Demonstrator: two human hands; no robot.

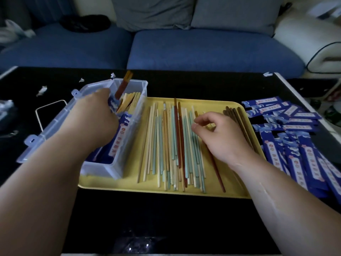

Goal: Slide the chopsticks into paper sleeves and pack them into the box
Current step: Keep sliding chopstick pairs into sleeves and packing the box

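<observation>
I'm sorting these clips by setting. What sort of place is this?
Most likely a home living room: a blue sofa with grey cushions stands behind a black table that carries the yellow tray of chopsticks.

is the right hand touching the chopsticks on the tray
Touching. Head view: the right hand lies on the loose chopsticks in the yellow tray, fingertips curled down onto them.

Black table [184,85]: yellow tray [212,193], blue sleeves [311,163], white scraps [42,90], perhaps paper.
</observation>
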